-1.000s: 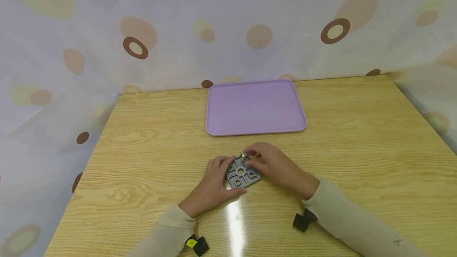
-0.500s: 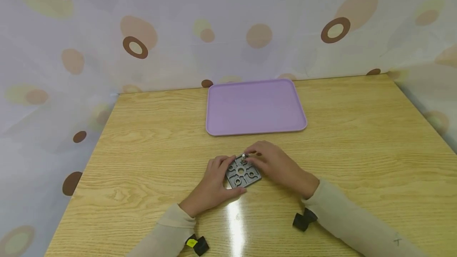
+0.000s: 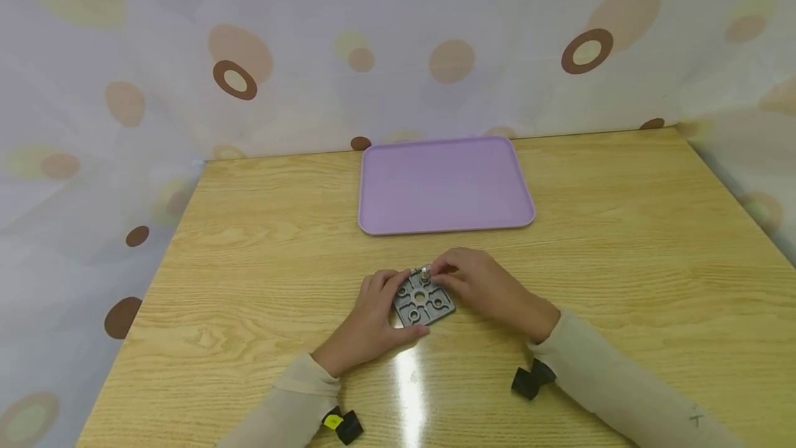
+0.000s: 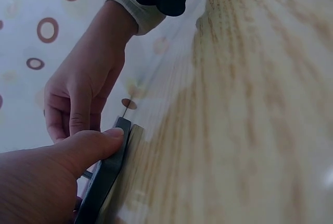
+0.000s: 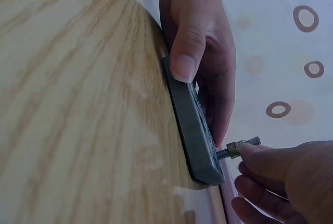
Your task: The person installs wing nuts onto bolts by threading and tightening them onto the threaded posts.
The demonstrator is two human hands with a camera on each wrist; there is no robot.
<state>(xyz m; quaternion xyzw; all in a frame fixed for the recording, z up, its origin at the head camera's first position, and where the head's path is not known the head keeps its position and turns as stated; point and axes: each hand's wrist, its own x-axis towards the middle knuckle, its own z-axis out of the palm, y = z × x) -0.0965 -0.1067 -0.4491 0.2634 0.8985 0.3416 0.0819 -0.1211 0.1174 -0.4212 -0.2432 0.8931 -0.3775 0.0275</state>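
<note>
A square grey metal plate (image 3: pixel 428 308) with ribs and round holes lies on the wooden table. My left hand (image 3: pixel 372 327) grips it by its edges, thumb on the near side and fingers on the far side. From the plate's far corner a threaded bolt (image 5: pixel 254 140) sticks up, and a brass-coloured nut (image 5: pixel 233 149) sits partway along it, apart from the plate. With thumb and forefinger, my right hand (image 3: pixel 481 287) pinches this nut. The bolt's head under the plate is hidden.
A lilac tray (image 3: pixel 444 228) lies behind the hands, near the back edge of the wooden table (image 3: pixel 249 247). A patterned cloth (image 3: pixel 398 33) hangs behind and at both sides. Black wrist mounts (image 3: pixel 526 382) hang from the sleeves.
The right fingers have shifted slightly around the nut, and their tips now close together on it. The left hand and the plate have stayed in place.
</note>
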